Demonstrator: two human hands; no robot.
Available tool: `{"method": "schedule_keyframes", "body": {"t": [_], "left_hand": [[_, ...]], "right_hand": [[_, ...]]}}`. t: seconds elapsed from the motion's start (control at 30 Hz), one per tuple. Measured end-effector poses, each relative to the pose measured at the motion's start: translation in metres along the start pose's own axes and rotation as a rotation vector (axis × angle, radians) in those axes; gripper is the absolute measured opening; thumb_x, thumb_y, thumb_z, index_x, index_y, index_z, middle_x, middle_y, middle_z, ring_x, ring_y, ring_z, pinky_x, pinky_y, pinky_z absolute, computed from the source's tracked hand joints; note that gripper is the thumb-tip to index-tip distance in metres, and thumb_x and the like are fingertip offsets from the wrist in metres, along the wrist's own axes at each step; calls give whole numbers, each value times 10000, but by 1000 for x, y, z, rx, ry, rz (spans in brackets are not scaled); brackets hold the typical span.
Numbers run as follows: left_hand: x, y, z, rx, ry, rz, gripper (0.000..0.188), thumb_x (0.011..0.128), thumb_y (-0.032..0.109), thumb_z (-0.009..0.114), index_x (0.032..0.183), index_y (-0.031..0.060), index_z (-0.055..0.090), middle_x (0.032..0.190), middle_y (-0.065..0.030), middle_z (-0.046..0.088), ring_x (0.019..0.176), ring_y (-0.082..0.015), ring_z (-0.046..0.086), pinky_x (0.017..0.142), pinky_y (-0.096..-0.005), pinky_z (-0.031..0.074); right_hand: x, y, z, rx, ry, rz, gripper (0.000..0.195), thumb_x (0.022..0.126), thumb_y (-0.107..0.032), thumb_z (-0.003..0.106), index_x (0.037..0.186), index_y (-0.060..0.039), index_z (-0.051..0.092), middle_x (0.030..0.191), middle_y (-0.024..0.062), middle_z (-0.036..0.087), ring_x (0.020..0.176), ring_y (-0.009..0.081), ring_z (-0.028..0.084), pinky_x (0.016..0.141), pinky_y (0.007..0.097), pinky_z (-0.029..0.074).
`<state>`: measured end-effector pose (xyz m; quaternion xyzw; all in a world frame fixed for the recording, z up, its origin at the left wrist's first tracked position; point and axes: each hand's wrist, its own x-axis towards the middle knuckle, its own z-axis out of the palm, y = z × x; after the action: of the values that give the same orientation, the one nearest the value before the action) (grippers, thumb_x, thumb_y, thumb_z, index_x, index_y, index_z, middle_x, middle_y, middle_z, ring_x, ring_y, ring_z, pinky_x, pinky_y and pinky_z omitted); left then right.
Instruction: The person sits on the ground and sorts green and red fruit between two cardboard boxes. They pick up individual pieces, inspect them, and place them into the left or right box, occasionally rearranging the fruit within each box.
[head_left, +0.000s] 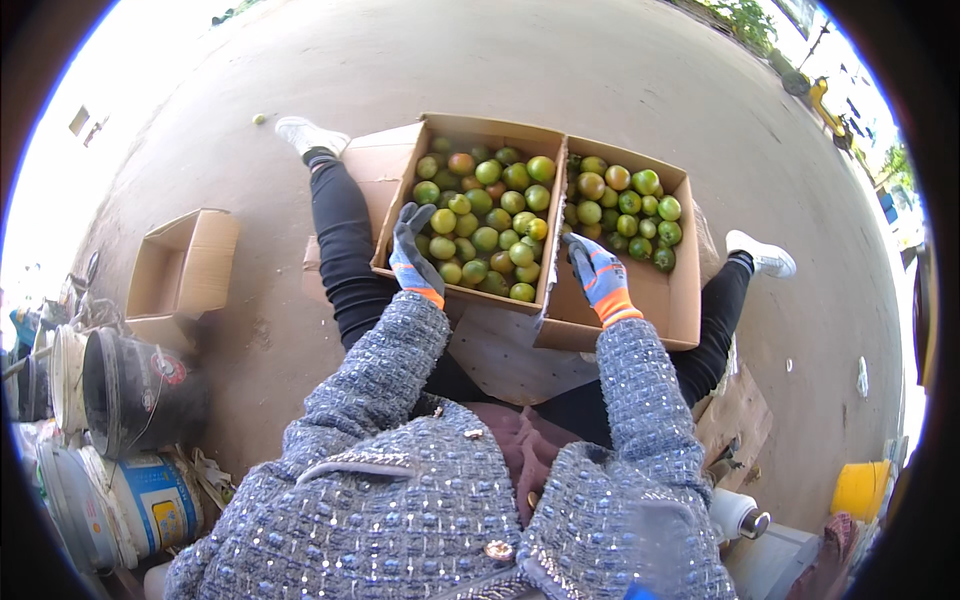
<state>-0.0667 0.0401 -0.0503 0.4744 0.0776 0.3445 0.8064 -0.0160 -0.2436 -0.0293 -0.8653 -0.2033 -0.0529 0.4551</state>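
Two cardboard boxes of mostly green tomatoes stand side by side between my legs. In the left box (486, 295), tomatoes (480, 202) lie spread across the floor, a few turning orange. The right box (622, 341) has its tomatoes (628, 202) gathered in the far part, with bare cardboard at the near end. My gloved left hand (415, 251) is at the left wall of the left box, its thumb and fingers apart and nothing seen in it. By the wall where the boxes meet is my gloved right hand (598, 271); its fingertips point into the right box, and its palm is hidden.
An open cardboard carton (206, 262) is on the concrete floor at left, behind a black bucket (142, 394) and white paint pails (142, 502). A bottle (735, 515) lies at lower right near a yellow container (860, 491). One small green fruit (259, 118) rests beyond my left shoe.
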Motion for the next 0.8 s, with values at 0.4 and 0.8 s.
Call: {"method": "schedule_keyframes", "body": {"t": [0.4, 0.8], "left_hand": [[69, -7, 164, 1038, -509, 738, 430, 815, 372, 652, 1200, 187, 608, 1257, -99, 553, 1238, -308, 422, 1079, -465, 228], [11, -45, 147, 1053, -838, 596, 790, 714, 295, 721, 1405, 101, 389, 1406, -113, 414, 1303, -315, 348, 1101, -483, 213]], "right_hand": [[90, -9, -95, -807, -237, 274, 480, 872, -485, 544, 1180, -122, 601, 1150, 116, 631, 1077, 297, 586, 909, 413, 426], [68, 6, -18, -321, 118, 410, 515, 770, -506, 681, 1074, -95, 617, 947, 140, 677, 881, 328, 643, 762, 409, 493]]}}
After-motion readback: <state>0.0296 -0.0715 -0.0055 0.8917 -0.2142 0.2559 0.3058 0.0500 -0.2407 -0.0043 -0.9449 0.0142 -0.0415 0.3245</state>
